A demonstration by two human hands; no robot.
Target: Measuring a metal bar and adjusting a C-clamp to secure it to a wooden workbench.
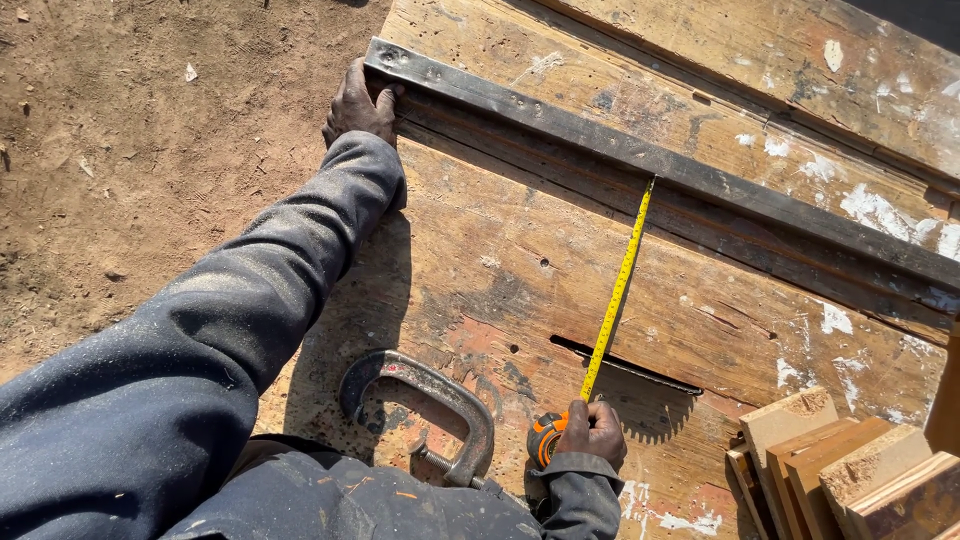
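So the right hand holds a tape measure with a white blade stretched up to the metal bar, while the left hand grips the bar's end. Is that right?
Not quite: the head view shows the tape measure in the right hand has a yellow blade, not white. It does reach the metal bar, whose end the left hand grips.

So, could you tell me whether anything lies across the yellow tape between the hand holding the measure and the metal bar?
Nothing visible does. The yellow tape runs unbroken from the tape measure in the right hand up to the metal bar, passing over the saw slot. The C-clamp sits off to its left.
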